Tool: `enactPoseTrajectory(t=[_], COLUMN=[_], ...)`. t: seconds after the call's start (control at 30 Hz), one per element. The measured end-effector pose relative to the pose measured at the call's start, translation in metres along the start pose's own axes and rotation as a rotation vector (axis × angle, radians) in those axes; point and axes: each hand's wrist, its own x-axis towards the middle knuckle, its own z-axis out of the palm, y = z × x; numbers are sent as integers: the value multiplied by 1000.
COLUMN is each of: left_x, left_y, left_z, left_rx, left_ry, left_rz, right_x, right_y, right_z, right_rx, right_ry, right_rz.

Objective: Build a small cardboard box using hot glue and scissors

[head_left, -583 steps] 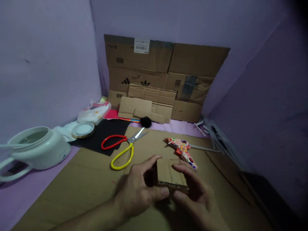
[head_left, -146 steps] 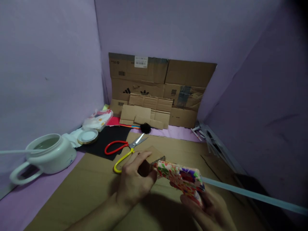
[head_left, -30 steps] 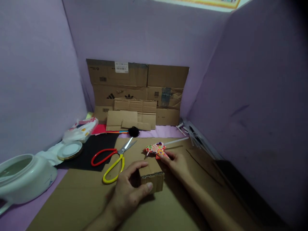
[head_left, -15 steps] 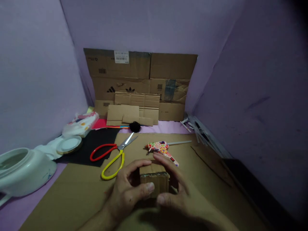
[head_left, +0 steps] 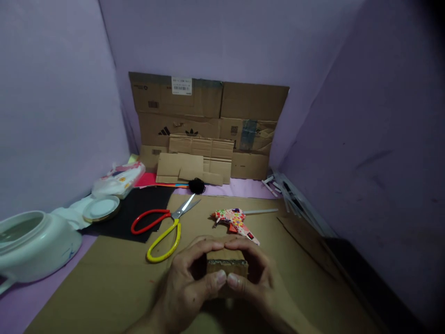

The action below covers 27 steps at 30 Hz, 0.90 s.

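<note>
A small cardboard box (head_left: 227,268) with a dark, rough seam along its near top edge is held between both hands above the cardboard mat. My left hand (head_left: 189,283) grips its left side, thumb on the near face and fingers over the top. On the other side my right hand (head_left: 259,278) curls round it the same way, and the two thumbs almost meet. Just beyond the hands lies a flowered glue gun (head_left: 233,220) with a glue stick (head_left: 262,212) in its back. Scissors (head_left: 174,222) with one red and one yellow handle rest open to the left.
A cardboard mat (head_left: 93,283) covers the table. At left stand a white ceramic pot (head_left: 52,246), its lid (head_left: 101,207) and black paper (head_left: 139,204). Black yarn (head_left: 197,185) lies before upright cardboard sheets (head_left: 253,102). Glue sticks (head_left: 302,199) lie at right.
My right hand's fingers have drawn in over the box top towards the left fingers, and its thumb has come up beside the left thumb. The box sits slightly lower in view.
</note>
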Motion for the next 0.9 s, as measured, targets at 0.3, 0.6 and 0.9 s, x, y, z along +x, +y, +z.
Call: enactPoseTrajectory(t=[0.3,0.6,0.9], left_x=[2,6,5], left_y=[-3,2,6], left_z=[0,-1,-2], left_rx=[-46,-47,31], left_ry=[-12,1,34], left_rz=[5,-14,-14], right_x=[1,0,-3], right_y=[-2,-4,-1], right_z=[1,-1,-5], right_rx=[47,97,48], right_ry=[-4,-37,-53], right_rz=[49,86,106])
